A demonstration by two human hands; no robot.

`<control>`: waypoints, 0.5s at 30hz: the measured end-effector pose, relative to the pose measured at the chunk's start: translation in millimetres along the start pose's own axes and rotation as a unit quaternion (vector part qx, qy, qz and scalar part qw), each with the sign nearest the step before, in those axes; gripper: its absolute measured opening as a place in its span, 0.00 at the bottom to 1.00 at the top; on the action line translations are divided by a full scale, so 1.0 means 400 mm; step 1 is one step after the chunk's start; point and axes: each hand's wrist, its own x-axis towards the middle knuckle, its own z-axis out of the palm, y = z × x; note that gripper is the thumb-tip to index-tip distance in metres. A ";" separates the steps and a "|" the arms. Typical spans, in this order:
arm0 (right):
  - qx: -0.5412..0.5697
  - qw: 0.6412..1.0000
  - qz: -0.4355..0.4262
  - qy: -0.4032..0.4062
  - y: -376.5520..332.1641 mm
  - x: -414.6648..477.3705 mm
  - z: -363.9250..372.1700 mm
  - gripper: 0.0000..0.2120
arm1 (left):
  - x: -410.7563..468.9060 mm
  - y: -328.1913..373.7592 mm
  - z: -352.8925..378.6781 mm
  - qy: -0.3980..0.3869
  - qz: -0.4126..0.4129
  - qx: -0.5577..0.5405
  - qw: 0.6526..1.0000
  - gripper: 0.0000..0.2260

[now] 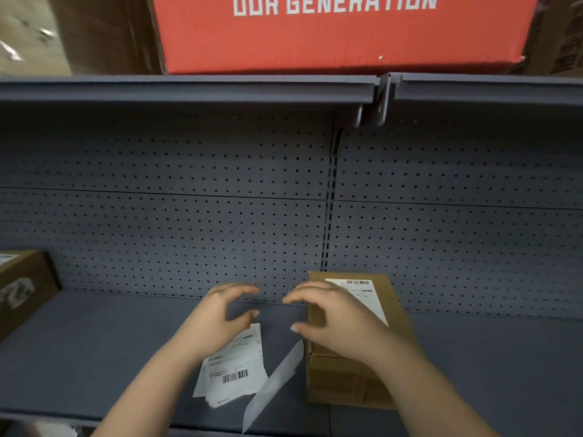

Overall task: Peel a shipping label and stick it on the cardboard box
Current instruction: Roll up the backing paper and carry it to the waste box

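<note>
1. While both hands hover above the grey shelf (94, 342), neither grips anything: the left hand (217, 320) and the right hand (334, 320) are held with fingers curled loosely and spread, thumbs apart from the fingertips, palms facing each other across a gap.
2. Under and just beyond the right hand stands the cardboard box (347, 376), lying flat on the shelf with its far end against the pegboard back wall (189, 216).
3. A shipping label (362, 294) is stuck on the top face of the box, at the far end; the right hand covers its near part, so the edges there cannot be checked. A barcode shows at its far edge.
4. Below the left hand lies a small stack of labels (233, 370) on the shelf, printed side up, barcode toward the person. The left wrist overlaps its left corner in the view; contact cannot be told.
5. Between the stack and the box, nearer the person than both hands, lies a blank white backing strip (274, 383), set at a slant, one end past the shelf's front edge.
6. Far to the left of the left hand sits a second brown box (25, 288), partly out of frame.
7. Above both hands, on the upper shelf (189, 89), rests a red box (331, 36) with white lettering.
</note>
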 end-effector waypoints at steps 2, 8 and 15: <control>0.015 0.999 -0.012 -0.027 -0.044 0.020 0.060 0.17 | -0.029 -0.030 -0.007 -0.007 -0.023 -0.002 1.000 0.20; -0.013 0.995 0.014 -0.097 -0.066 0.024 0.216 0.17 | -0.140 -0.088 0.031 -0.060 -0.066 -0.049 0.995 0.18; -0.114 0.969 0.041 -0.216 -0.009 0.014 0.334 0.16 | -0.175 -0.112 0.169 -0.124 -0.028 0.117 0.985 0.24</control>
